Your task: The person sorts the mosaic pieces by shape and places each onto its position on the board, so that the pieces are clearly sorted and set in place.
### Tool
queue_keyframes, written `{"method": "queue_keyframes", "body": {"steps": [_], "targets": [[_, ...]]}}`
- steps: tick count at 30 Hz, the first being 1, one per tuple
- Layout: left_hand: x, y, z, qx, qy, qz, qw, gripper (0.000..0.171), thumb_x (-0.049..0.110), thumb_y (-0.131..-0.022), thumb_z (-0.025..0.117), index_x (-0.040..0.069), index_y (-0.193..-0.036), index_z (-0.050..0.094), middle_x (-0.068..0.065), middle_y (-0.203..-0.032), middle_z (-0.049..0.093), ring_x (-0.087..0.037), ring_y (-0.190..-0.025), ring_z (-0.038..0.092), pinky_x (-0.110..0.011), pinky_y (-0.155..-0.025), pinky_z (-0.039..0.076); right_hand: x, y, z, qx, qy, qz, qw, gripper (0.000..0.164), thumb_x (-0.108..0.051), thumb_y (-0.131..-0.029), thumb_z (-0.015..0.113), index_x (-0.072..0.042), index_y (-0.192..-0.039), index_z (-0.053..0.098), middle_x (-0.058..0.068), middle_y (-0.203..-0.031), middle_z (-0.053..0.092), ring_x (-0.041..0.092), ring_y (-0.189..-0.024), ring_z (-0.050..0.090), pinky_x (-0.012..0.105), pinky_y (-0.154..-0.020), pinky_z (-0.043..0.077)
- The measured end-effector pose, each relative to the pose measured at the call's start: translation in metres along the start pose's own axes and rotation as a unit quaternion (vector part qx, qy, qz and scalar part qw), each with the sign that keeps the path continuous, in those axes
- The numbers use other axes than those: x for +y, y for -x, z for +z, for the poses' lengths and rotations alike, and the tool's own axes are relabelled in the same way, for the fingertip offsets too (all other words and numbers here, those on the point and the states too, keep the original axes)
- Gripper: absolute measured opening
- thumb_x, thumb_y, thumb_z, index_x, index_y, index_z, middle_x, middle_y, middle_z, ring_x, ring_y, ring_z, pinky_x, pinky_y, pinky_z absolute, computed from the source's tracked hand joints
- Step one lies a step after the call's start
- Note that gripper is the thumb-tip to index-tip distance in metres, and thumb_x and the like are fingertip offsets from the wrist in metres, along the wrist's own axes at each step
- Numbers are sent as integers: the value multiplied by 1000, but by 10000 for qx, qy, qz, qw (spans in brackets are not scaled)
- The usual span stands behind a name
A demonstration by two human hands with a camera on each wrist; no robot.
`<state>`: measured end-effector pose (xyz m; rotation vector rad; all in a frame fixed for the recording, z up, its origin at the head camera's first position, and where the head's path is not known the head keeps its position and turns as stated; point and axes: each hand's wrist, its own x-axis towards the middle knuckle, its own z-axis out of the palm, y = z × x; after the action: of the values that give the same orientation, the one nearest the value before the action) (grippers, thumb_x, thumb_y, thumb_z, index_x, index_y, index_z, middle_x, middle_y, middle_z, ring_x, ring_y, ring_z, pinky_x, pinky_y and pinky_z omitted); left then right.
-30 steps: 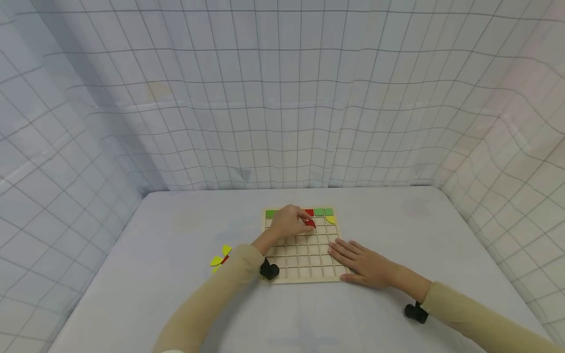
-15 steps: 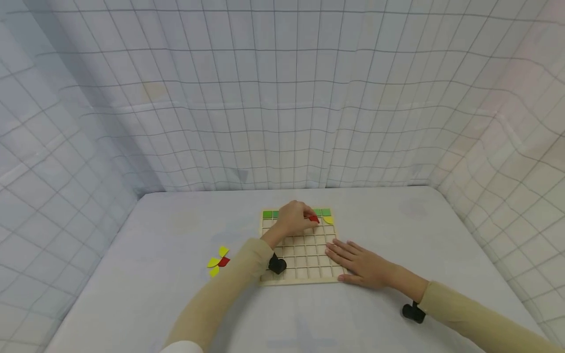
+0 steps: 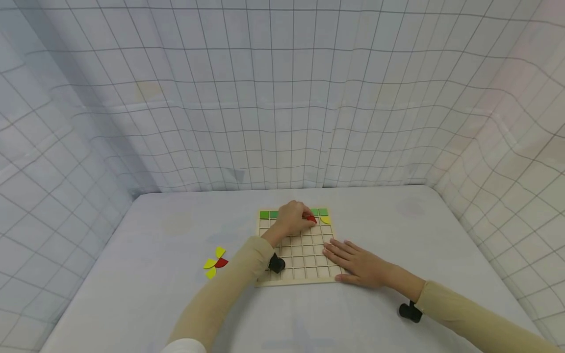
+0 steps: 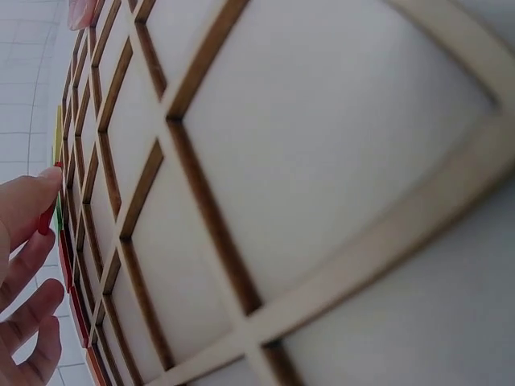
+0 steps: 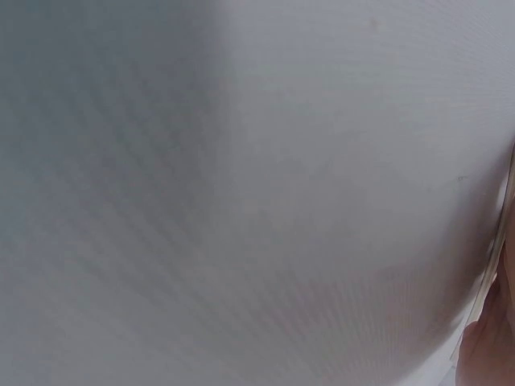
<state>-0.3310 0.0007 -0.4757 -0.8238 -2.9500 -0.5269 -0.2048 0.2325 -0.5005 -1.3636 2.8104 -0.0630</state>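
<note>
Near the back of a pale wooden grid board (image 3: 304, 262), my left hand (image 3: 292, 218) pinches a small red quarter-round tile (image 3: 312, 218) between thumb and fingers. The left wrist view shows that red tile (image 4: 47, 215) edge-on at the fingertips, close to the board's far rows. Green tiles (image 3: 264, 214) fill cells at both ends of the back row, and a yellow tile (image 3: 325, 220) lies in the second row at the right. My right hand (image 3: 359, 264) lies flat with straight fingers on the board's right edge. The left hand hides the middle of the back row.
Left of the board, several yellow petal-shaped tiles (image 3: 210, 264) and one red tile (image 3: 221, 263) lie loose on the white table (image 3: 145, 274). A white checked curtain (image 3: 282, 122) surrounds the table at the back and sides.
My left hand moved slightly right along the board with the red tile, then stayed about there. More of the loose tiles shows beside the left sleeve. The right hand keeps its place.
</note>
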Motion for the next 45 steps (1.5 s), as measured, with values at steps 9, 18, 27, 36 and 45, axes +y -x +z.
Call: {"method": "queue_keyframes", "body": {"steps": [9,18,27,36,45], "targets": [[-1,0,2,-234,130,165,9995,23,37,-87,69,22,-102,77,2,-97,71,-16,-92,62,-31,-70,53,-1,0,-1,-86,-17,39,10000,67,-48,-101,38,-11,-154,21,9,-161,20,29,-148,19,53,-113,26],[2,-1,2,-326,171,232,9991,21,26,-91,66,21,-110,75,1,-106,71,-17,-98,65,-35,-76,55,-1,0,-1,-34,0,-10,10000,67,-47,-101,39,-9,-153,23,10,-160,21,31,-147,21,54,-113,27],[3,-1,2,-286,85,214,9993,21,22,-91,65,22,-110,75,1,-108,71,-17,-100,65,-34,-79,55,-1,0,-2,14,178,-62,9998,67,-47,-100,41,-9,-153,24,11,-159,23,32,-146,23,51,-113,27],[4,-1,5,-194,20,379,9991,21,19,-92,65,19,-110,75,-1,-105,70,-17,-98,64,-31,-78,55,-3,0,-3,-15,179,-62,9998,67,-46,-100,41,-8,-153,24,12,-159,23,32,-146,23,51,-113,27],[4,2,6,-18,189,526,9984,21,14,-93,62,16,-110,74,-3,-105,72,-19,-97,67,-31,-78,56,-4,1,-5,30,185,-84,9998,67,-45,-100,43,-7,-152,26,13,-158,25,34,-145,25,52,-112,29]]}}
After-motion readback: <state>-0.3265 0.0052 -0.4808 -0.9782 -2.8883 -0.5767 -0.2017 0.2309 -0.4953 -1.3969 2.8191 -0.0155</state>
